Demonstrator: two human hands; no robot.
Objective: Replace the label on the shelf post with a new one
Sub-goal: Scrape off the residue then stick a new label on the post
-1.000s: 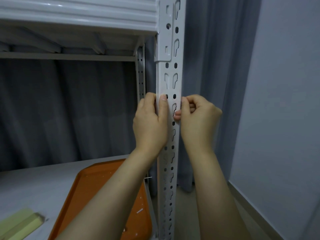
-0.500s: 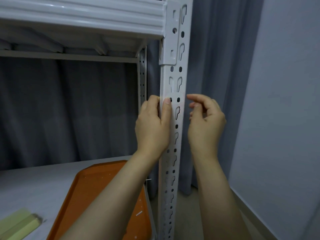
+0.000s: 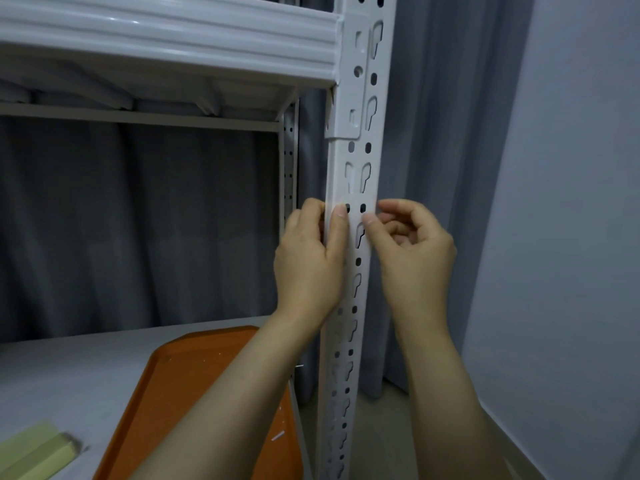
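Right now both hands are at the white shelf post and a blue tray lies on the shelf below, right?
No: the head view shows the tray is orange, not blue. The left hand and right hand are at the white shelf post, and the tray lies on the shelf below.

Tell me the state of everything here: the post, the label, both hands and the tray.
shelf post: standing upright.
label: stuck across the post's front.
left hand: grips the post's left edge, thumb pressing the label.
right hand: fingers curled, thumb and forefinger pinching the label's right edge.
orange tray: flat on the lower shelf, white scraps inside.
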